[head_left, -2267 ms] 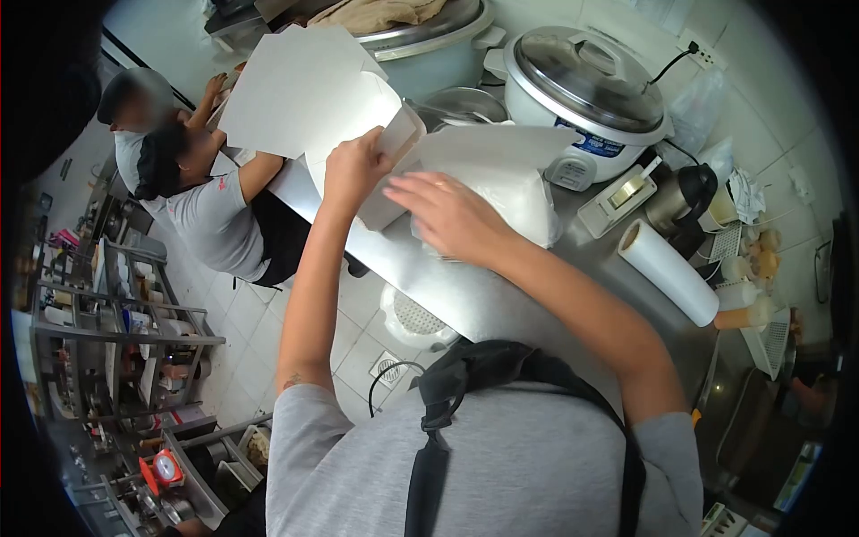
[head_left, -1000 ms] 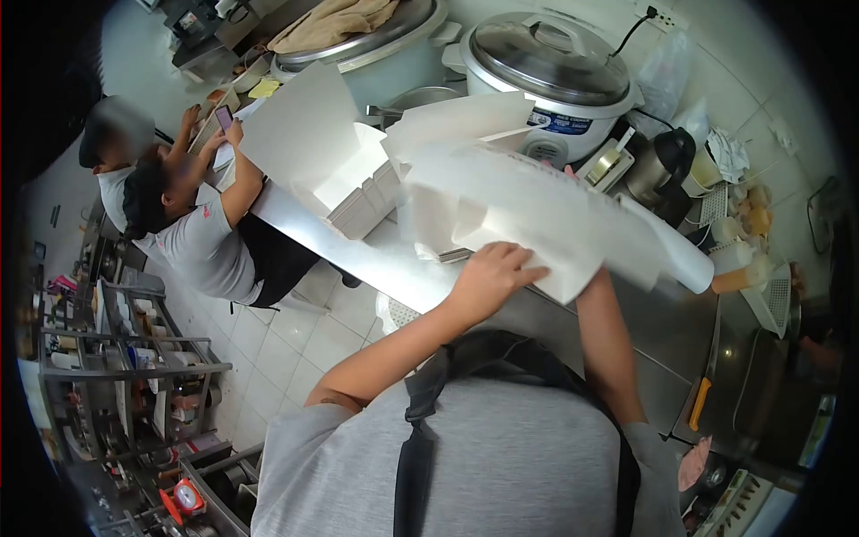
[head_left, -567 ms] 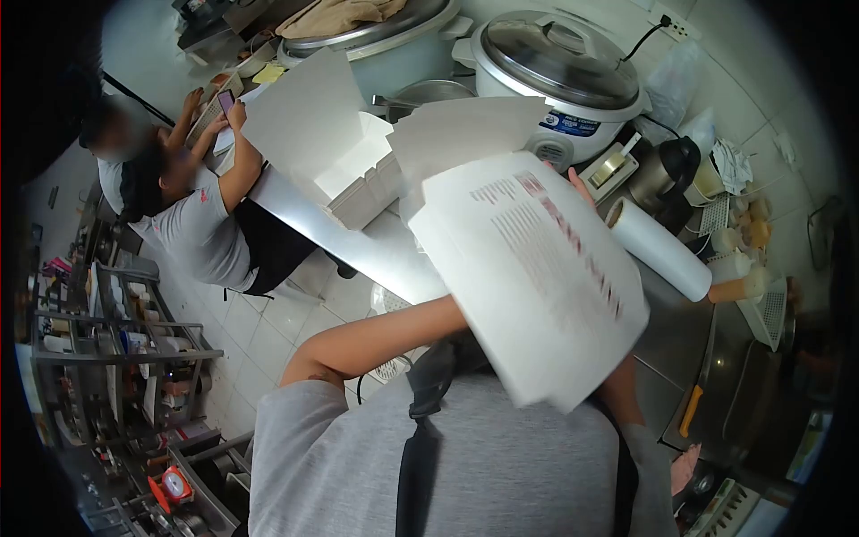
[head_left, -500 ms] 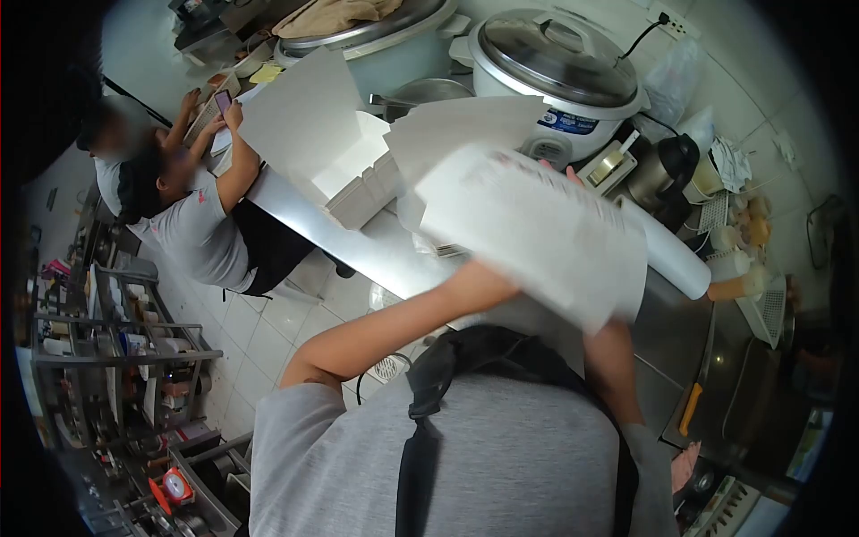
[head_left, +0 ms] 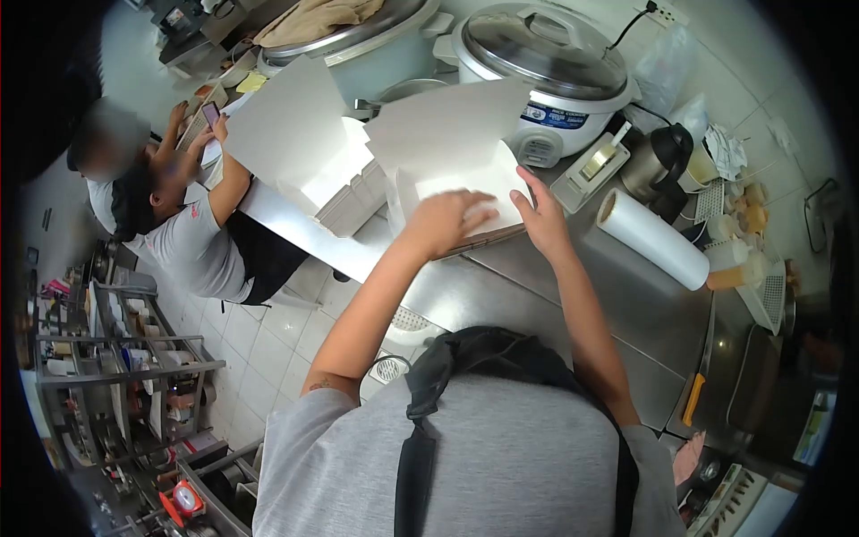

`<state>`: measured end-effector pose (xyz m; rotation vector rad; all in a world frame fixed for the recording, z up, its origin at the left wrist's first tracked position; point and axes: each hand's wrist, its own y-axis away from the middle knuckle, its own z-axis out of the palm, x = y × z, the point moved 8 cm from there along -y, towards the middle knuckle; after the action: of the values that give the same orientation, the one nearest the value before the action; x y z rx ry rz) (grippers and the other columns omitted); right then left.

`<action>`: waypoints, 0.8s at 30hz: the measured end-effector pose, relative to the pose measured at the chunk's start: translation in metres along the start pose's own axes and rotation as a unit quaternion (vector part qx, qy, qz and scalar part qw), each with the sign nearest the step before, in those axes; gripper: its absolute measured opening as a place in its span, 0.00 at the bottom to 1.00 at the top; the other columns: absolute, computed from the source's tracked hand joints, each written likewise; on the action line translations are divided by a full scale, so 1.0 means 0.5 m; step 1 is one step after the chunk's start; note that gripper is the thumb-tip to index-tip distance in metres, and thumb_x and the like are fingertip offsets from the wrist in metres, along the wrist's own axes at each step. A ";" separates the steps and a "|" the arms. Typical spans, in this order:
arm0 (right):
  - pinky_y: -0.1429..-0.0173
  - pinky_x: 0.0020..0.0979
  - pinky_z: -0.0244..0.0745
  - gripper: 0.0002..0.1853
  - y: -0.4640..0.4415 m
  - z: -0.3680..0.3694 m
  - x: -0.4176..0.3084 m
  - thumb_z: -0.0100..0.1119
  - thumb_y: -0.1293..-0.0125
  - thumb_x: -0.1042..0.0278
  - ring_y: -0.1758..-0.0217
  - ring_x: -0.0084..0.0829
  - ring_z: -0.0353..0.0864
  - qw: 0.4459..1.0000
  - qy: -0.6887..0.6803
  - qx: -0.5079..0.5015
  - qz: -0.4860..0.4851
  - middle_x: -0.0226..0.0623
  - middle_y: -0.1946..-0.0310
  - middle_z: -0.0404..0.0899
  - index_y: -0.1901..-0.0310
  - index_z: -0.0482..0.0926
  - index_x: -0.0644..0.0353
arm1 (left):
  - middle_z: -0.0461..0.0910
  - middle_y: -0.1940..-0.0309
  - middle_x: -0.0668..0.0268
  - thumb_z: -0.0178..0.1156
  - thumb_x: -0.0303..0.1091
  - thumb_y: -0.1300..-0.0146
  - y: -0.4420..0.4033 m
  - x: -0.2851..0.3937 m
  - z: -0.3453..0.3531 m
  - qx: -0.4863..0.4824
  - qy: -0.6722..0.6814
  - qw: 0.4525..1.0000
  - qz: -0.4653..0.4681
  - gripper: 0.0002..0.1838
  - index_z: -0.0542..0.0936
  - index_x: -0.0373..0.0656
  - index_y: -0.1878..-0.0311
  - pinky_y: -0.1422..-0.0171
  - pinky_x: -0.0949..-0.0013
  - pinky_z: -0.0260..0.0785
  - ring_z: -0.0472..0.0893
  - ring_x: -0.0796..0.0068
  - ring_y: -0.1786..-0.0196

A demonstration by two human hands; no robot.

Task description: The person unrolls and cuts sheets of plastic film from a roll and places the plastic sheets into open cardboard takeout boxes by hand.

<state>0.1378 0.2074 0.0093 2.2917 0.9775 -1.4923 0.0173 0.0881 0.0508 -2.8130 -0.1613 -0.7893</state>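
A white cardboard takeout box [head_left: 429, 186] with its lid raised sits in front of me on the metal counter. My left hand [head_left: 452, 222] is over its near side, fingers apart and slightly blurred, holding nothing. At the box's right side wall, my right hand [head_left: 542, 219] has its thumb toward the inside and its fingers along the outer side, gripping the edge. To the left stands a second white box [head_left: 353, 201], also with its lid up. Both lids lean away from me.
Behind the boxes are a rice cooker [head_left: 541, 89] and a larger lidded pot [head_left: 376, 45]. A white plastic roll [head_left: 658, 242], a tape dispenser [head_left: 595, 170] and an orange-handled knife [head_left: 693, 398] lie on the right. Two people [head_left: 192, 237] are at the left, one holding a phone [head_left: 211, 114].
The blurred white cardboard in front of me now stands as an open box on the counter. My hands have moved to its near and right sides.
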 end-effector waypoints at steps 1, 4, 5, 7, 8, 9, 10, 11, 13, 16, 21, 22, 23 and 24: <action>0.26 0.39 0.61 0.26 0.006 -0.007 -0.016 0.56 0.30 0.63 0.28 0.46 0.65 0.999 0.035 0.000 -0.022 0.48 0.34 0.71 0.33 0.70 0.63 | 0.82 0.50 0.53 0.58 0.49 0.32 -0.007 -0.019 -0.012 -0.020 -0.010 0.999 -0.034 0.20 0.81 0.51 0.41 0.37 0.57 0.69 0.79 0.53 0.43; 0.25 0.42 0.59 0.28 0.012 -0.001 -0.006 0.55 0.30 0.65 0.26 0.48 0.62 0.982 0.158 0.019 -0.101 0.50 0.31 0.68 0.32 0.67 0.67 | 0.77 0.41 0.54 0.58 0.49 0.32 0.013 -0.072 -0.011 0.080 -0.213 0.974 -0.001 0.22 0.79 0.51 0.39 0.29 0.53 0.60 0.73 0.54 0.35; 0.24 0.43 0.58 0.28 0.015 0.017 0.004 0.54 0.30 0.65 0.26 0.49 0.61 0.976 0.188 0.013 -0.113 0.50 0.30 0.67 0.31 0.65 0.68 | 0.70 0.34 0.54 0.59 0.52 0.34 0.018 -0.101 0.017 0.038 -0.222 0.974 -0.016 0.25 0.78 0.52 0.37 0.25 0.48 0.51 0.68 0.53 0.31; 0.24 0.45 0.56 0.30 0.024 0.055 0.015 0.54 0.30 0.66 0.25 0.50 0.60 0.958 0.253 0.006 -0.133 0.50 0.29 0.64 0.30 0.62 0.70 | 0.70 0.33 0.52 0.59 0.55 0.35 0.037 -0.119 0.054 0.001 -0.253 0.965 -0.061 0.28 0.76 0.53 0.35 0.24 0.48 0.51 0.69 0.52 0.31; 0.23 0.47 0.54 0.31 0.032 0.072 0.019 0.53 0.29 0.65 0.24 0.52 0.58 0.954 0.269 0.003 -0.131 0.51 0.27 0.61 0.28 0.61 0.67 | 0.70 0.33 0.52 0.59 0.56 0.36 0.048 -0.124 0.072 -0.018 -0.269 0.960 -0.080 0.30 0.76 0.53 0.35 0.24 0.48 0.51 0.69 0.51 0.32; 0.23 0.46 0.53 0.30 0.039 0.077 0.019 0.54 0.29 0.64 0.24 0.51 0.58 0.956 0.273 -0.009 -0.109 0.51 0.27 0.60 0.28 0.62 0.65 | 0.68 0.31 0.50 0.60 0.58 0.38 0.057 -0.129 0.078 -0.008 -0.285 0.955 -0.086 0.34 0.73 0.54 0.32 0.24 0.48 0.50 0.68 0.48 0.31; 0.22 0.46 0.52 0.30 0.037 0.080 0.021 0.54 0.29 0.63 0.23 0.51 0.57 0.957 0.275 -0.021 -0.089 0.51 0.26 0.58 0.28 0.62 0.64 | 0.68 0.31 0.49 0.60 0.57 0.39 0.065 -0.130 0.075 -0.009 -0.290 0.952 -0.103 0.34 0.73 0.54 0.32 0.24 0.48 0.50 0.68 0.48 0.31; 0.23 0.44 0.54 0.30 0.031 0.065 0.021 0.55 0.29 0.63 0.24 0.50 0.58 0.969 0.227 0.009 -0.100 0.51 0.27 0.60 0.28 0.62 0.63 | 0.68 0.31 0.49 0.61 0.56 0.39 0.073 -0.129 0.072 -0.009 -0.294 0.948 -0.120 0.34 0.73 0.54 0.31 0.24 0.48 0.50 0.68 0.47 0.32; 0.25 0.39 0.59 0.30 0.026 0.027 0.042 0.56 0.29 0.65 0.26 0.47 0.61 0.982 0.129 0.064 -0.123 0.50 0.29 0.62 0.28 0.62 0.62 | 0.68 0.31 0.48 0.63 0.53 0.41 0.091 -0.137 0.065 0.011 -0.292 0.947 -0.136 0.34 0.74 0.54 0.32 0.24 0.49 0.50 0.69 0.45 0.33; 0.37 0.41 0.71 0.30 0.041 -0.097 0.146 0.64 0.35 0.63 0.44 0.42 0.76 0.961 -0.011 0.273 0.029 0.43 0.39 0.71 0.32 0.68 0.56 | 0.68 0.32 0.48 0.64 0.53 0.41 0.108 -0.164 0.045 -0.001 -0.290 0.944 -0.155 0.33 0.75 0.53 0.33 0.23 0.50 0.50 0.70 0.45 0.33; 0.52 0.37 0.77 0.22 -0.014 -0.168 0.272 0.68 0.38 0.65 0.66 0.36 0.78 0.953 0.166 0.216 0.136 0.39 0.61 0.78 0.42 0.78 0.58 | 0.72 0.36 0.51 0.65 0.49 0.40 0.104 -0.154 0.032 0.023 -0.252 0.956 -0.150 0.30 0.76 0.50 0.35 0.24 0.43 0.49 0.71 0.48 0.34; 0.54 0.37 0.77 0.21 -0.026 -0.168 0.278 0.68 0.38 0.65 0.68 0.36 0.78 0.953 0.211 0.165 0.144 0.39 0.64 0.79 0.44 0.79 0.59 | 0.74 0.37 0.52 0.64 0.48 0.39 0.102 -0.148 0.027 0.031 -0.229 0.960 -0.158 0.28 0.77 0.51 0.36 0.24 0.43 0.49 0.72 0.50 0.34; 0.57 0.36 0.78 0.20 -0.029 -0.176 0.276 0.68 0.38 0.65 0.69 0.35 0.78 0.957 0.205 0.158 0.129 0.38 0.67 0.79 0.46 0.80 0.59 | 0.75 0.38 0.53 0.63 0.47 0.38 0.100 -0.141 0.018 0.039 -0.207 0.963 -0.167 0.27 0.77 0.51 0.36 0.24 0.42 0.49 0.72 0.52 0.34; 0.60 0.35 0.79 0.18 -0.031 -0.184 0.280 0.68 0.38 0.65 0.71 0.34 0.78 0.962 0.199 0.151 0.114 0.38 0.70 0.78 0.47 0.81 0.60 | 0.76 0.40 0.54 0.63 0.46 0.37 0.099 -0.127 0.001 0.055 -0.184 0.966 -0.171 0.25 0.78 0.51 0.37 0.24 0.42 0.49 0.72 0.53 0.34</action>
<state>0.2300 0.3237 -0.0696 2.8852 0.5642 -1.1777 -0.0285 0.0373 0.0082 -2.8296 -0.7422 -0.2902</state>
